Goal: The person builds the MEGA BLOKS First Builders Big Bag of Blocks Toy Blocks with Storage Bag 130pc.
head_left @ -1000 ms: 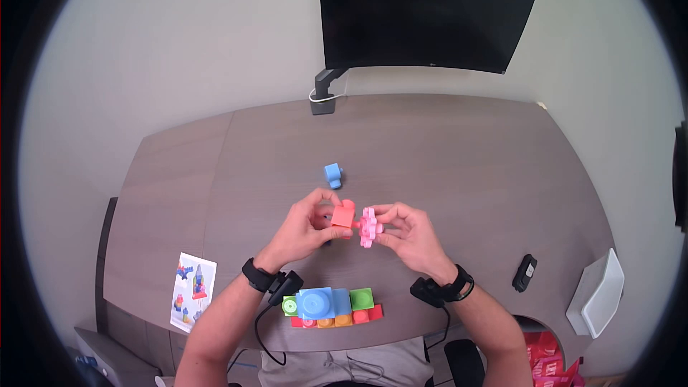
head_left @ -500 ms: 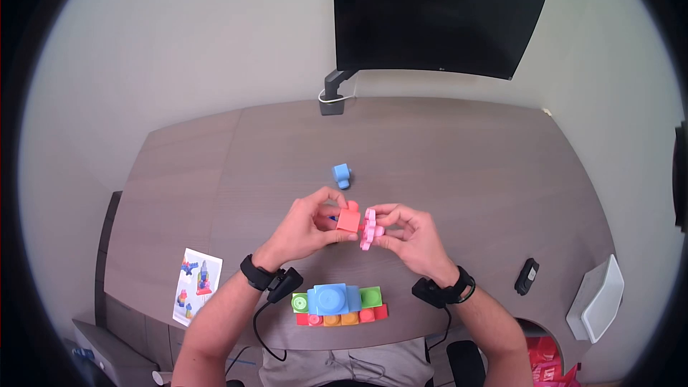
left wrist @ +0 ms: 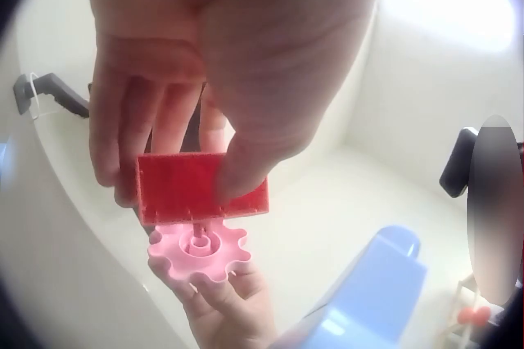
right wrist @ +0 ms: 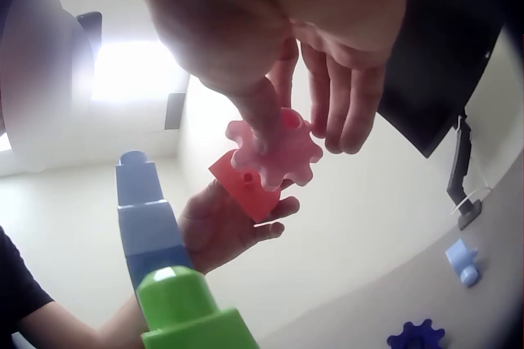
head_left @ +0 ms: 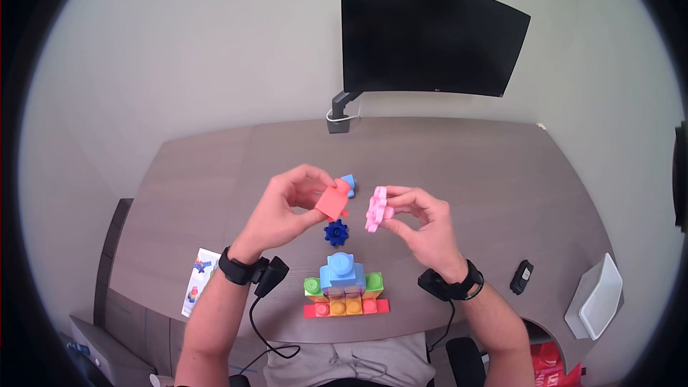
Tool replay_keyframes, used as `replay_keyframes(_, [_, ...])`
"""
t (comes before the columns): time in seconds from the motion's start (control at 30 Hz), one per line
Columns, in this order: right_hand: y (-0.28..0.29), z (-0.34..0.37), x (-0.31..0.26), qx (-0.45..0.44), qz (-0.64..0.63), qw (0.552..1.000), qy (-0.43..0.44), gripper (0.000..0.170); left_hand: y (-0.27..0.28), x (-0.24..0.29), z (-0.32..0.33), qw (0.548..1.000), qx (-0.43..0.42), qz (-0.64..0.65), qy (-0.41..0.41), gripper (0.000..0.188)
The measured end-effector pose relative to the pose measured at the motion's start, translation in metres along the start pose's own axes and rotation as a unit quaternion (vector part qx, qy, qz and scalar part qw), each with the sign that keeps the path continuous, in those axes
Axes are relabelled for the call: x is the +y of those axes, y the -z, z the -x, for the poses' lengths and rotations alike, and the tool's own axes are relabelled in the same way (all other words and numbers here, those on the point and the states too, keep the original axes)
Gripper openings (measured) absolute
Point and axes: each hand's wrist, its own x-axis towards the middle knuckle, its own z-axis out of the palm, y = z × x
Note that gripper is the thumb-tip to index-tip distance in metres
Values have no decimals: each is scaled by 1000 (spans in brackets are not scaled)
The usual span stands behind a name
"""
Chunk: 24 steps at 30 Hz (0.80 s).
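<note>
My left hand pinches a red building block between thumb and fingers; the left wrist view shows its hollow underside. A short peg sticks out from the block's side facing right. Opposite it, my right hand holds a pink toy gear by thumb and fingertips, tilted on edge. In the head view a gap lies between block and gear. Below them on the desk lies a dark blue gear. Nearer the body stands a stacked block build in blue, green, orange and red.
A light blue block lies behind the left hand, partly hidden. A printed picture sheet is by the left forearm. To the right are a black device and a white bin. A monitor hangs at the back.
The hands have drawn apart, parting the red block from the pink gear. The left hand has shifted left and tilted the block. The dark blue gear has come into clear view.
</note>
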Motion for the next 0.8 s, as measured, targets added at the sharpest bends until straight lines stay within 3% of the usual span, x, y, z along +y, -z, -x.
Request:
replay_keyframes(0.13, [9,12,-35,43,47,998,28,24,6,34,22,996,71,-14,-51,34])
replay_keyframes(0.3, [22,65,-54,52,40,998,-26,25,1,56,82,987,127,-48,-91,37])
replay_keyframes(0.53, [-1,152,-60,-2,-22,991,-130,34,-37,24,175,989,128,-77,-20,38])
replay_keyframes(0.6, [-16,170,-60,-12,-60,989,-134,36,-61,13,189,988,141,-65,-10,40])
replay_keyframes(0.8, [-46,171,-73,-82,7,992,-100,34,-95,8,196,984,130,-113,-55,38])
